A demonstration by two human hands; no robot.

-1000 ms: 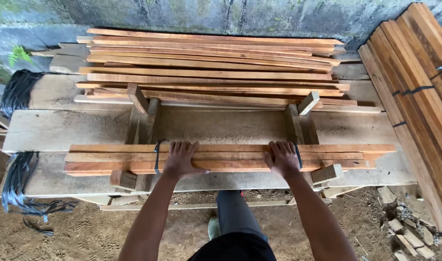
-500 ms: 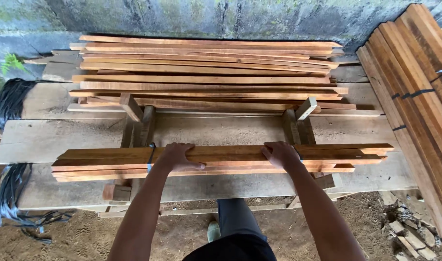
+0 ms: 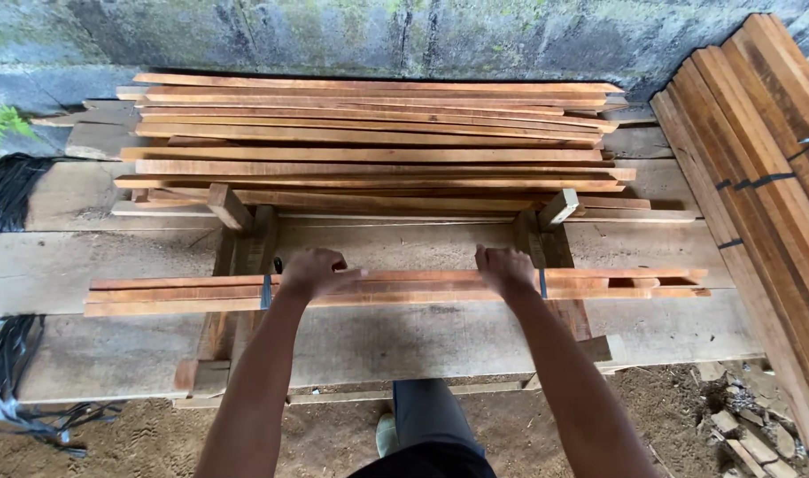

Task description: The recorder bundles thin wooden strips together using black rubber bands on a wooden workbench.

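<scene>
A bundle of reddish wooden slats [image 3: 395,289], bound by two dark straps, is held crosswise over two upright wooden cradles [image 3: 245,257] on a rough plank desk [image 3: 94,265]. The left hand [image 3: 320,270] is curled closed over the top of the bundle just right of the left strap, and the right hand [image 3: 504,268] is pressed down on it with fingers bent over the far edge, just left of the right strap. Behind the cradles, a loose stack of long slats [image 3: 378,133] is laid lengthwise across the desk, close to a mossy, stained concrete wall [image 3: 422,35]. At the right, strapped bundles of boards [image 3: 758,177] are stacked at an angle. Coils of black strapping [image 3: 10,190] are draped at the left edge. Bare earth [image 3: 112,443] strewn with sawdust and wood offcuts is seen below the desk.
</scene>
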